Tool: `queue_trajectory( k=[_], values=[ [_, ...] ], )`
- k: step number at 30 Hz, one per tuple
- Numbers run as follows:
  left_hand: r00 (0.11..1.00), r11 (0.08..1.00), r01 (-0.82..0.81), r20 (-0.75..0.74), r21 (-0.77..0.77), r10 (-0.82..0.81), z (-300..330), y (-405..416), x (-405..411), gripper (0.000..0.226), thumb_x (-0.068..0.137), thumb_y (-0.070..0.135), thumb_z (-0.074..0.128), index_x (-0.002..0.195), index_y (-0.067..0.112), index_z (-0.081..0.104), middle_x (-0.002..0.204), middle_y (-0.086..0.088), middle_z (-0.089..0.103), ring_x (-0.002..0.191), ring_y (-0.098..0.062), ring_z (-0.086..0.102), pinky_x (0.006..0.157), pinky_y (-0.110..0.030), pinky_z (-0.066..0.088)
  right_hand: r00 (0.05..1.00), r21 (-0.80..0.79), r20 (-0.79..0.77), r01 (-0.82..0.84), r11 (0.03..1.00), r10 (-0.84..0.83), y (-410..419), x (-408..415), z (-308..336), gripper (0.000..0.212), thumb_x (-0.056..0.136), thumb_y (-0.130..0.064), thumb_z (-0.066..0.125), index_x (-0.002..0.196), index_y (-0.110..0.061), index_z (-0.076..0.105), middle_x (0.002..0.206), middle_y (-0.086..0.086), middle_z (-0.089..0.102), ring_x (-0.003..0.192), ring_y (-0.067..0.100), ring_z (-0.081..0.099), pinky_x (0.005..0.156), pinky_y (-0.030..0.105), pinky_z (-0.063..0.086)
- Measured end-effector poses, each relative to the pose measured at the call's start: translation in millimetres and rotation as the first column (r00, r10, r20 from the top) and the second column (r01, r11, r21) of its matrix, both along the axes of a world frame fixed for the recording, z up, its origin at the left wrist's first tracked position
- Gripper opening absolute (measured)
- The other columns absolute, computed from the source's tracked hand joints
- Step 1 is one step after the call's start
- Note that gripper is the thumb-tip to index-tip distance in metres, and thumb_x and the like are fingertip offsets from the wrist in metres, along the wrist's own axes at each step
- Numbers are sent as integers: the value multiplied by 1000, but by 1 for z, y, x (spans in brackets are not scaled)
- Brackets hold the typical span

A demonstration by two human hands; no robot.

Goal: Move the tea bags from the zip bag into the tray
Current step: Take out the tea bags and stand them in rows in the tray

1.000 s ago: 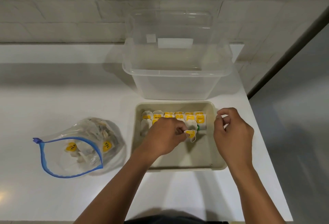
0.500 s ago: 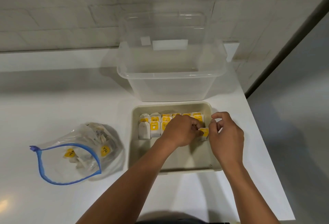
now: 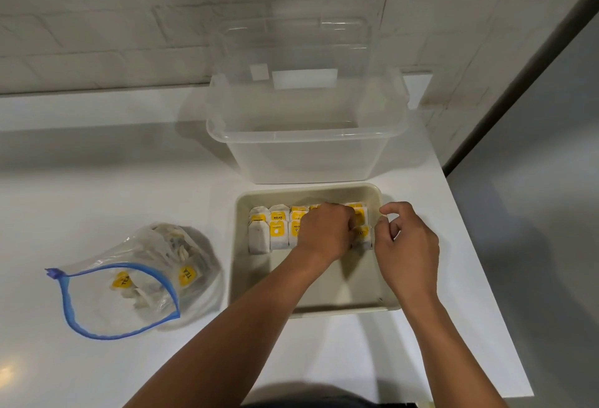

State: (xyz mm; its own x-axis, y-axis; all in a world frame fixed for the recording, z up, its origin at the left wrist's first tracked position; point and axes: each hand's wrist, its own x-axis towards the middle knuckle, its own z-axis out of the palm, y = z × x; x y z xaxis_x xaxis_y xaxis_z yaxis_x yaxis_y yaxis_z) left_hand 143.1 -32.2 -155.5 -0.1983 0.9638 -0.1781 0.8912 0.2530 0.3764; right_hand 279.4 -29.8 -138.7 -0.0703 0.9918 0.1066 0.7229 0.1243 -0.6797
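Left hand (image 3: 325, 232): my fingers pinch a tea bag (image 3: 362, 236) inside the tray (image 3: 311, 310). Right hand (image 3: 406, 245): just beside, loosely curled, holding nothing. Zip bag (image 3: 136, 281): well left, mouth agape.

both forearms reach forward, left hand (image 3: 327, 229) knuckles-up with fingers curled under, right hand (image 3: 406, 245) loosely curled just beside it

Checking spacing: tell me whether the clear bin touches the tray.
Cannot tell. In the head view the clear bin sits just behind the tray, its base hiding any gap.
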Motion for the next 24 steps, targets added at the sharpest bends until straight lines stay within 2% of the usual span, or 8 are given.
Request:
queue_trajectory(
  k=[5, 16, 21, 24],
  values=[
    [995, 998, -58, -77, 32, 60, -6, 4, 1, 11, 86, 33, 67, 85, 23, 73, 85, 1, 72, 81, -23, 68, 63, -27, 44, 1000, 7, 4, -5, 1000, 5, 1, 1, 0, 16, 92, -16, 56, 105, -24, 62, 60, -3, 53, 63, 15, 54, 56, 28, 40],
    [967, 998, -15, -252, 62, 30, 5, 1, 0, 20, 92, 39, 62, 96, 22, 69, 95, -3, 71, 89, -26, 69, 63, -28, 38, 1000, 2, 6, -14, 1000, 14, 1, 2, -1, 16, 92, -17, 55, 104, -25, 61, 59, -5, 49, 63, 17, 53, 59, 31, 44],
    [971, 992, 34, -230, -124, -62, 6, -18, -13, 24, 93, 34, 57, 109, 25, 72, 107, -3, 67, 99, -27, 66, 68, -30, 40, 1000, -1, 2, -7, 1000, 7, 1, 1, -1, 17, 92, -16, 55, 105, -25, 62, 61, -7, 48, 65, 16, 54, 60, 29, 40],
    [979, 976, 75, -170, -203, -110, 4, -29, -19, 29, 96, 43, 53, 113, 28, 72, 110, -2, 65, 104, -26, 63, 71, -31, 40, 1000, -14, 1, -3, 1000, 3, 2, 0, -1, 17, 92, -16, 56, 105, -25, 62, 62, -8, 49, 66, 16, 53, 62, 28, 38]
  ],
)
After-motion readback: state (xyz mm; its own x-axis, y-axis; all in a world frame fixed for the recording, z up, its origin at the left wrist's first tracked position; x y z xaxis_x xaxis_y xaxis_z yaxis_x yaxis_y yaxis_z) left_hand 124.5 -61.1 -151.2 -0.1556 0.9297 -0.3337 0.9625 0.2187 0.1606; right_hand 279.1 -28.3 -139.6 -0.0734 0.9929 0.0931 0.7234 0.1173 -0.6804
